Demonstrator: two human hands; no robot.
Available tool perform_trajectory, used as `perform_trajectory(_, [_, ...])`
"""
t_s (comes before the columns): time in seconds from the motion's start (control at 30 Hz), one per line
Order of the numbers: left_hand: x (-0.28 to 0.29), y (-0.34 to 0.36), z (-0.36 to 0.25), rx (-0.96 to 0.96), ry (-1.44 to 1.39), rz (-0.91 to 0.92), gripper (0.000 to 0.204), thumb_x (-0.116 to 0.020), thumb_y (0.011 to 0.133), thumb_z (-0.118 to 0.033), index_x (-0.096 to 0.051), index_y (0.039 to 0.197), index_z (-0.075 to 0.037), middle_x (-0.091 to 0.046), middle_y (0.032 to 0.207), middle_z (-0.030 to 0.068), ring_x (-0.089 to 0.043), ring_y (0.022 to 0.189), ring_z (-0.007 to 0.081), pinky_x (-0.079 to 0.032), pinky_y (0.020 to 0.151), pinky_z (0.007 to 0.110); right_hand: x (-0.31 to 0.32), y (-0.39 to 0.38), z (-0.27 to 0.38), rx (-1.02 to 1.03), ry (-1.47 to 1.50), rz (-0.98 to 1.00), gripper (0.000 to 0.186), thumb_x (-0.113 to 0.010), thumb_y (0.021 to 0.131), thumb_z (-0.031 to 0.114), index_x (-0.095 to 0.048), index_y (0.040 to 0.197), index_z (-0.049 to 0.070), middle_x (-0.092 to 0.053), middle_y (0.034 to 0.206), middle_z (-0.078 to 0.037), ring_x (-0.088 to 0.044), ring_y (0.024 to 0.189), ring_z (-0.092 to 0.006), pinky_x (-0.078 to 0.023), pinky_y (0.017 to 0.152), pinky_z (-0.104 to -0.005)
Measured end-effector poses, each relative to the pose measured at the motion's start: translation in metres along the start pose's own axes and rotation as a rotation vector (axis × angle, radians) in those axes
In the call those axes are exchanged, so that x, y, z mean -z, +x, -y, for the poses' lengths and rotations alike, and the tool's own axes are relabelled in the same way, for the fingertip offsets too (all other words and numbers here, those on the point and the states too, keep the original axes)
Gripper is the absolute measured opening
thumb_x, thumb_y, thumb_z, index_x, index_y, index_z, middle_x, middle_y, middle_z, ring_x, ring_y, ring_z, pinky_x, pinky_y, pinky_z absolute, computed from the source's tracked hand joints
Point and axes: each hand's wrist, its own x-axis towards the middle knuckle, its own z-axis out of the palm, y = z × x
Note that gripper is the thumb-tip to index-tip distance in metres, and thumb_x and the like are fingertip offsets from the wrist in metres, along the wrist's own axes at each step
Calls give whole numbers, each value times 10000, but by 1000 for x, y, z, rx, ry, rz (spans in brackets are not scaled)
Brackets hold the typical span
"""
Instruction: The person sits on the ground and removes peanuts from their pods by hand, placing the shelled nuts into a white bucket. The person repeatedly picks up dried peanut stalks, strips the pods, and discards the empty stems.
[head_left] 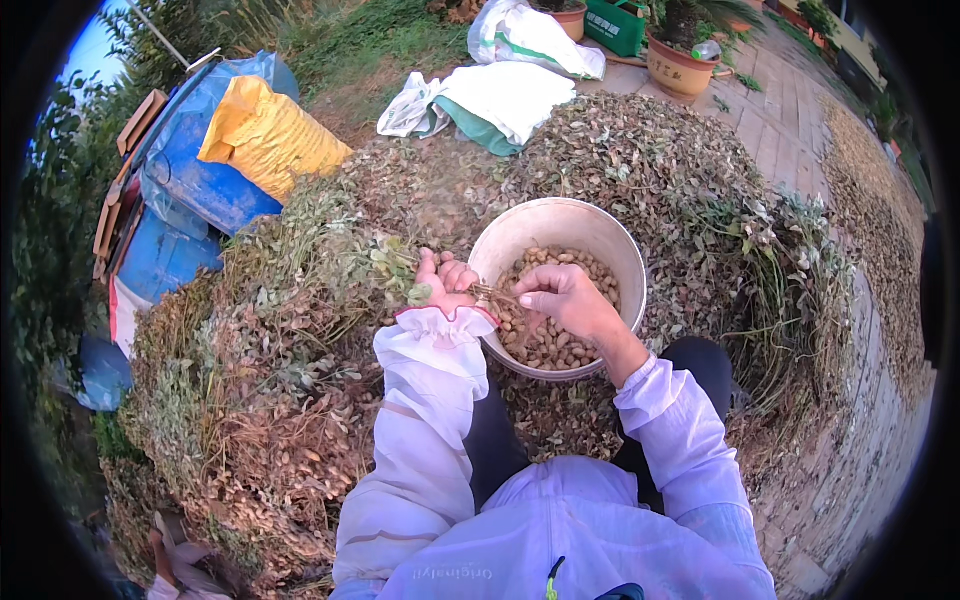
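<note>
A white bucket (630,250) stands between my knees, partly filled with loose peanuts (550,345) in their shells. At its left rim my left hand (443,281), palm up, is closed around a peanut plant (487,292). The plant's brown root end points over the bucket, and its leaves seem to trail off to the left. Above the peanuts my right hand (568,302) pinches at that root end with thumb and forefinger. Whether a pod is between those fingertips is hidden.
Dried peanut plants (290,400) lie heaped around me, with pods showing at lower left. Blue barrels (215,150) and a yellow sack (270,140) stand at far left. White sacks (510,95) lie ahead, near a potted plant (680,70). Paving (790,130) runs along the right.
</note>
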Motion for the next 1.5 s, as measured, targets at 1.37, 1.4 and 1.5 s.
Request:
perform_trajectory(1.37, [-36, -18, 18, 152, 700, 829, 526, -504, 870, -205, -358, 1331, 3, -445, 1299, 151, -399, 1226, 283, -358, 973, 462, 19, -21, 26, 456, -647, -520, 326, -525, 808, -9, -531, 1134, -21, -623, 899, -208, -622, 796, -323, -483, 711, -361])
perform_trajectory(1.4, [-36, -20, -2, 193, 756, 852, 521, -512, 876, -209, -363, 1331, -5, -447, 1293, 148, -402, 1226, 282, -377, 958, 456, 31, -32, 41, 484, -601, -566, 327, -486, 810, -52, -535, 1132, -21, -627, 875, -222, -631, 794, -338, -485, 708, -364])
perform_trajectory(1.5, [7, 4, -67, 13, 819, 590, 482, -527, 898, -187, -371, 1311, 7, -450, 1263, 172, -461, 1170, 304, -491, 829, 485, 86, -90, 59, 217, -545, -854, 319, -465, 875, -9, -529, 1188, -6, -566, 716, -20, -481, 555, -55, -386, 493, -201])
